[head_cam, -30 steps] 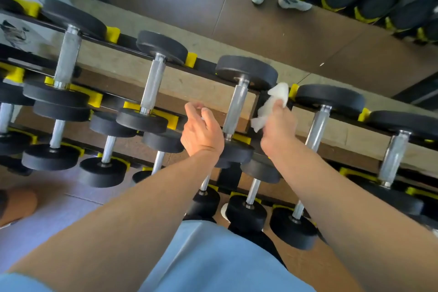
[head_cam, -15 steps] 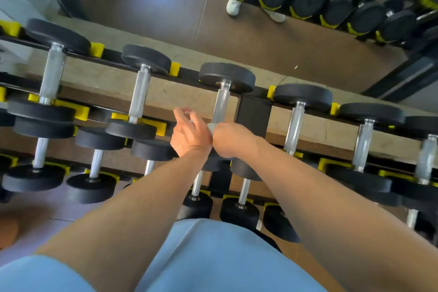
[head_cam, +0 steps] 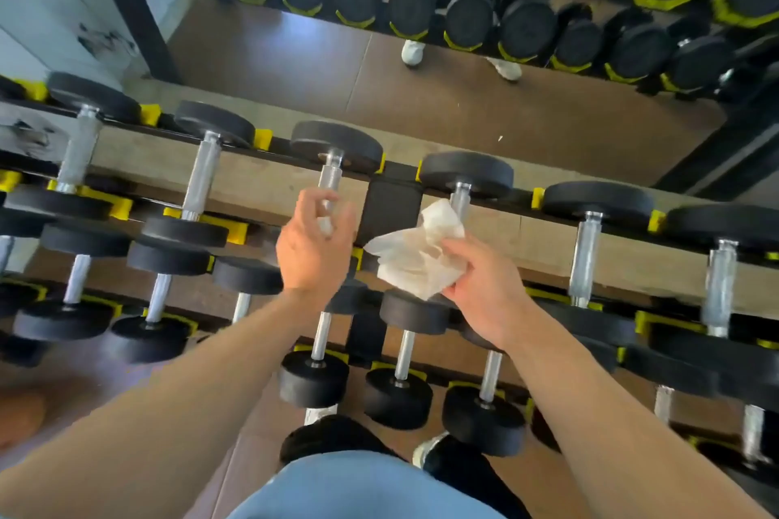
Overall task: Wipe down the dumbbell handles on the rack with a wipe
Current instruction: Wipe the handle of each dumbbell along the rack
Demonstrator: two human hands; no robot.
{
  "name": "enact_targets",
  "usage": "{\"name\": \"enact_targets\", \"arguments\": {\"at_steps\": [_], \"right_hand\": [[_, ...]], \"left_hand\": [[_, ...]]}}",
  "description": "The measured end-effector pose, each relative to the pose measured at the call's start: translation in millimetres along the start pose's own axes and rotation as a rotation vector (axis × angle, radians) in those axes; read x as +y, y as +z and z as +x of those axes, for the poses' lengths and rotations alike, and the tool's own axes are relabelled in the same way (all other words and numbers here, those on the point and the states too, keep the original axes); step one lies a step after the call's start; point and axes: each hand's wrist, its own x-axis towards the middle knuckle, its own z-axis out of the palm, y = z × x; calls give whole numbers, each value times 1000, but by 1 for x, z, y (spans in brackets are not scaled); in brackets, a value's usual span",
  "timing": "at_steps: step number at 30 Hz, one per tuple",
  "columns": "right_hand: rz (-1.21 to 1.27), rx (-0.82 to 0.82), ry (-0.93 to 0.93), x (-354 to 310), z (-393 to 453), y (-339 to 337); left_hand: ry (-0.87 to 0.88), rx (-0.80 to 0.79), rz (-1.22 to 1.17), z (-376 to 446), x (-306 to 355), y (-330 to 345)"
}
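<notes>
A three-tier rack (head_cam: 392, 209) holds black dumbbells with steel handles. My right hand (head_cam: 484, 287) pinches a crumpled white wipe (head_cam: 415, 261), held just in front of the lower part of the fourth top-tier handle (head_cam: 459, 198) and beside the rack's black post. My left hand (head_cam: 314, 249) hovers over the lower part of the third top-tier handle (head_cam: 331, 177), fingers loosely curled, gripping nothing that I can see. Further top-tier handles show to the left (head_cam: 201, 177) and right (head_cam: 584, 261).
A mirror (head_cam: 463, 97) behind the rack reflects the brown floor, white shoes and more dumbbells. Lower tiers of smaller dumbbells (head_cam: 398, 396) stick out toward my legs. My blue shorts (head_cam: 358, 489) and dark shoes fill the bottom of the view.
My right hand has come off the third handle and moved right, with the wipe now loose and unfolded in front of the fourth handle. My left hand stayed by the third handle.
</notes>
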Motion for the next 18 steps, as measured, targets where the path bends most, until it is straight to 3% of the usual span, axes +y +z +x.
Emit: {"name": "enact_targets", "arguments": {"at_steps": [2,5,7,12,18], "right_hand": [[-23,-70,16,-4,-8,-22],[-137,-105,-1,-11,-17,-50],[-165,-87,-1,-15,-22,-66],[-173,-65,46,-26,-27,-93],[-289,98,-35,-26,-10,-96]], "left_hand": [[-190,-145,-122,-33,29,24],[-608,-349,-260,-74,60,56],[-732,-380,-330,-96,69,66],[-549,-293,-270,-127,74,71],[-398,-246,-193,-102,70,67]]}}
